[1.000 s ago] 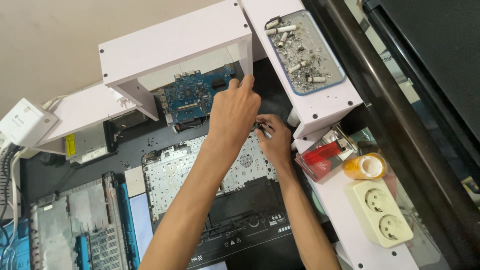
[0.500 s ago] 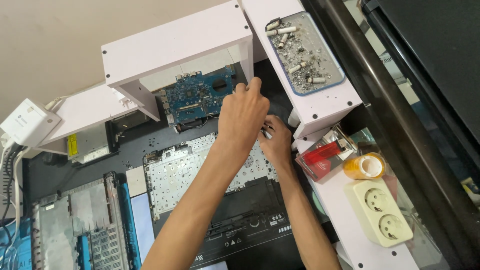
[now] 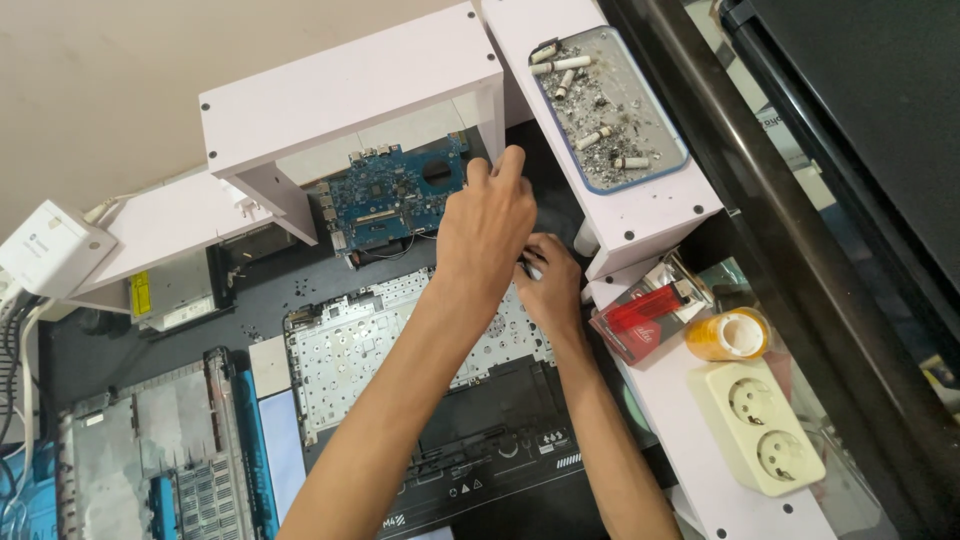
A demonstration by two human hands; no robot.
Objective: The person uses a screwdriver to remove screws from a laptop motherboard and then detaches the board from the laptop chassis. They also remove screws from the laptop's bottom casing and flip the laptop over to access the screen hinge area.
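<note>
Nearest you lies the opened laptop base [image 3: 420, 400], keyboard underside up, its long axis running left to right across the dark table [image 3: 150, 330]. Your right hand [image 3: 550, 285] rests at its far right corner, fingers curled around a small pale part that is too hidden to name. Your left hand [image 3: 488, 225] has crept a little forward since a second ago and now arches over the gap between the base and the blue board [image 3: 390, 195], fingers bent; whether it grips anything, you cannot tell. So the work stays at that corner. The board lies beyond, under the white shelf [image 3: 350, 90], long side left to right, tilted slightly. A tray [image 3: 608, 105] sits farther right.
</note>
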